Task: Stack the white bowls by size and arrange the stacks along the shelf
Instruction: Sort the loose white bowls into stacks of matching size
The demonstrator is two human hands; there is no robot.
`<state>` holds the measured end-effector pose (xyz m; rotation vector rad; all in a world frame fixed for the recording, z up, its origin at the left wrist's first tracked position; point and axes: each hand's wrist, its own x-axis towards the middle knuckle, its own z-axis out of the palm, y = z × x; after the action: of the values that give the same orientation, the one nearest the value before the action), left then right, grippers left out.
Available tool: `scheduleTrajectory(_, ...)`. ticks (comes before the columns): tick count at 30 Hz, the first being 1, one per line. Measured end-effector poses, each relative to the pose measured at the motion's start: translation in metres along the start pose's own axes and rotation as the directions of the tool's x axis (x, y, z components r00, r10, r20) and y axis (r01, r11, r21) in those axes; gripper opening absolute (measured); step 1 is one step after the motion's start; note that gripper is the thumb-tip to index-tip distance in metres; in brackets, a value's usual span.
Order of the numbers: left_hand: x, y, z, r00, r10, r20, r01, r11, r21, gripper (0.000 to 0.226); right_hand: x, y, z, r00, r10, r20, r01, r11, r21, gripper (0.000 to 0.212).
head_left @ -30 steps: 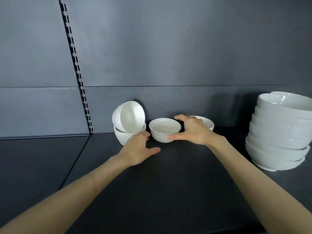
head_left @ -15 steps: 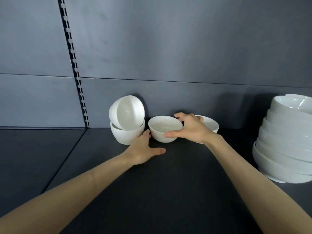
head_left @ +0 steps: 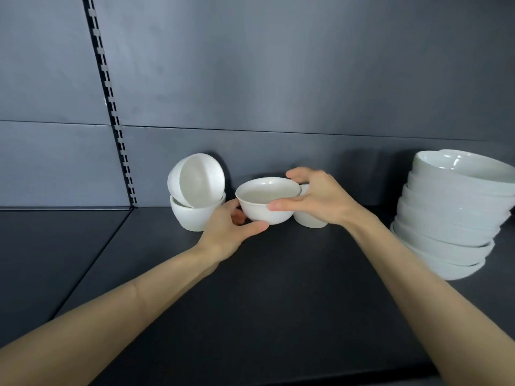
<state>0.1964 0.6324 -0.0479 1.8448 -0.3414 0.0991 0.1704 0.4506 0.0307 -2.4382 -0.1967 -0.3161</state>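
The near shelf surface (head_left: 278, 302) lies bare and open between the forearms, while the far edge is crowded by two small bowls (head_left: 196, 196) at far left, a bowl (head_left: 308, 221) behind the right hand, and a tall leaning bowl stack (head_left: 451, 215) at right.

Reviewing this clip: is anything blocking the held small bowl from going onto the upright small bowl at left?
Yes. A tipped bowl lies on its side in the upright small bowl, filling its mouth. The held bowl, gripped by the left hand and right hand, cannot nest there until it is righted or removed.
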Motion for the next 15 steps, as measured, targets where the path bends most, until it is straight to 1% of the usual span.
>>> scheduleTrajectory(4,-0.012,0.024,0.000,0.997,0.079,0.010,-0.077,0.991,-0.113,0.055,-0.027,-0.013,-0.024,0.997,0.027,-0.069,-0.022,0.997,0.073,0.070)
scheduleTrajectory(6,-0.019,0.042,0.001,0.990,0.129,0.049,-0.115,0.968,-0.222,0.054,-0.040,-0.019,-0.036,0.993,0.039,-0.115,-0.025,0.992,0.121,0.084)
scheduleTrajectory(9,-0.025,0.074,0.010,0.969,0.230,0.091,-0.176,0.899,-0.401,0.052,-0.062,-0.030,-0.060,0.972,0.033,-0.231,0.007,0.985,0.171,0.105)
scheduleTrajectory(11,-0.028,0.096,0.019,0.951,0.295,0.098,-0.223,0.868,-0.443,0.051,-0.079,-0.036,-0.080,0.953,0.021,-0.301,0.038,0.981,0.189,0.106)
scheduleTrajectory(15,-0.037,0.135,0.047,0.918,0.377,0.122,-0.279,0.833,-0.478,0.055,-0.113,-0.039,-0.121,0.918,0.017,-0.395,0.055,0.984,0.170,0.099)
